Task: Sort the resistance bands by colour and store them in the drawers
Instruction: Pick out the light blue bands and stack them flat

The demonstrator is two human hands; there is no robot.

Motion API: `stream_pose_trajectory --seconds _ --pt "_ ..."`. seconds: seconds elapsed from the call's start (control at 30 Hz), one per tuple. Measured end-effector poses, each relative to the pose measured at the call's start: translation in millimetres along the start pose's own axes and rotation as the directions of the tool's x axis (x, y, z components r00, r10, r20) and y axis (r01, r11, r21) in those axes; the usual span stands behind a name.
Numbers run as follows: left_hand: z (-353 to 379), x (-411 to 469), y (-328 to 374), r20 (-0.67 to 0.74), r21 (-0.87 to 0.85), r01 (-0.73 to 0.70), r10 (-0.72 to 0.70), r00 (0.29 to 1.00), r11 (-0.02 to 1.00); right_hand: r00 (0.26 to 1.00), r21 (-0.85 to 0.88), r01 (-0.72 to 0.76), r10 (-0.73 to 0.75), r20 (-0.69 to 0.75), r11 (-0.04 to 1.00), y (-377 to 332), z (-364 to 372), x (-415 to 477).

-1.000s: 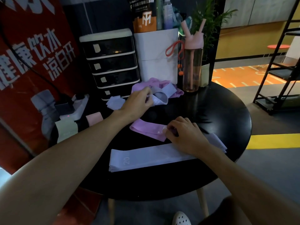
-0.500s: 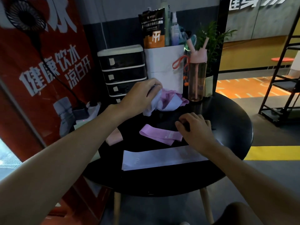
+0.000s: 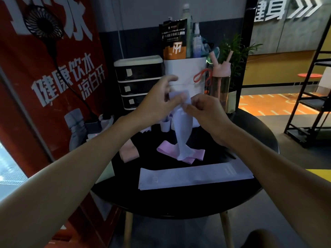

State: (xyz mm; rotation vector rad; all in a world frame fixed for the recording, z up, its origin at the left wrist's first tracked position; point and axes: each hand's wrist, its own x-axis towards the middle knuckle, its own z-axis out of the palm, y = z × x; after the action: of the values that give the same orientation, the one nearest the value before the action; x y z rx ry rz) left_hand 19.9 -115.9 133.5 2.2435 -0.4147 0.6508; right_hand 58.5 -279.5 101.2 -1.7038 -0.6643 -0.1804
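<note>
Lavender fabric resistance band [image 3: 182, 129] hangs twisted over the round black table [image 3: 179, 203], top end pinched by left hand [image 3: 157, 104] and right hand [image 3: 206, 111]; sorting step, probably next untwist and lay on the flat lavender band [image 3: 195, 176] nearer, small black stacked drawers [image 3: 139, 83] far left unopened.

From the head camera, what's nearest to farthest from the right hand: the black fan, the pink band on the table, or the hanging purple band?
1. The hanging purple band, pinched by the right hand.
2. The pink band, lying on the table below the hand.
3. The black fan, far up on the left.
</note>
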Motion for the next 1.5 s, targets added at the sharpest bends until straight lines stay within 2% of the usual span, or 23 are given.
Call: stream_pose_trajectory --seconds 0.1,0.17,0.3,0.43,0.7,0.9,1.17,1.27,1.5 --pt "6 -11 -7 0.057 -0.267 0.249 -0.242 0.969 0.931 0.994 0.038 -0.018 0.022 -0.109 0.999 -4 1 6" --pt "13 -19 -15 0.133 -0.343 0.322 -0.294 0.947 0.882 0.988 0.102 -0.023 0.038 -0.151 0.995 -7 0 9" --pt "28 -32 -30 0.200 -0.337 0.296 -0.239 0.950 0.894 0.977 0.111 -0.004 0.028 -0.213 0.994 -13 -2 11" --pt "34 -42 -43 0.251 -0.352 0.335 -0.257 0.933 0.874 0.945 0.269 -0.014 0.100 -0.310 0.963 -11 -11 10" --pt "21 -48 -44 0.206 -0.392 0.347 -0.287 0.936 0.852 0.895 0.397 -0.107 0.262 -0.360 0.911 22 -37 -10" --pt "11 -51 -41 0.338 -0.342 0.365 -0.249 0.907 0.866 0.858 0.339 -0.179 0.315 -0.405 0.924 48 -50 -31" --pt "6 -60 -44 0.501 -0.200 0.458 -0.311 0.808 0.866 0.850 0.201 -0.242 0.307 -0.427 0.949 76 -65 -56" --pt "6 -65 -46 0.505 -0.125 0.467 -0.349 0.789 0.875 0.872 0.054 -0.233 0.233 -0.430 0.971 80 -69 -68" --pt "-1 -80 -56 0.538 -0.064 0.475 -0.370 0.757 0.878 0.946 -0.220 -0.194 0.122 -0.302 0.956 94 -77 -90"
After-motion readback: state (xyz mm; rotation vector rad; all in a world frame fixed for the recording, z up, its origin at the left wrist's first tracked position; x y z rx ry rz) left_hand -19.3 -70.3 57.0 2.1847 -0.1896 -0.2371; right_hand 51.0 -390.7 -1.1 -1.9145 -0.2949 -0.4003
